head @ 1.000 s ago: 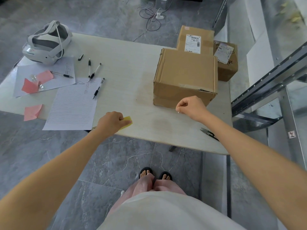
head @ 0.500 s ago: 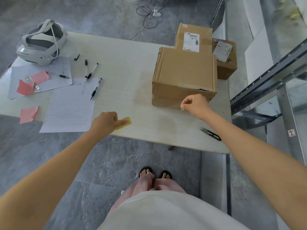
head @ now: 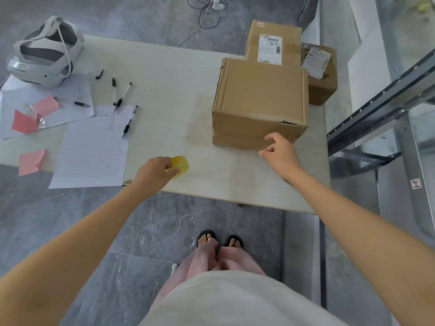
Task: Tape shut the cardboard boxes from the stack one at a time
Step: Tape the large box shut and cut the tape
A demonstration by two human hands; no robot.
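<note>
A large brown cardboard box (head: 259, 90) stands on the pale table (head: 164, 71), its top flaps lying flat. Behind it is a taller box with a shipping label (head: 253, 43), and a smaller box (head: 323, 90) sits at the right. My left hand (head: 153, 170) grips a yellow tape roll (head: 182, 162) near the table's front edge. My right hand (head: 281, 154) is at the lower front face of the large box. Its thumb and a finger pinch what looks like a clear tape end, while the index finger points at the cardboard.
A white headset (head: 42, 55) lies at the table's far left, with papers (head: 94, 147), several pens (head: 128, 124) and pink notes (head: 30, 161) near it. A metal rack (head: 376, 102) runs along the right of the table. Cables lie on the grey floor behind.
My right hand moved up and right to the box's front face and its index finger lifted. My left hand stayed put with the roll turned more into view.
</note>
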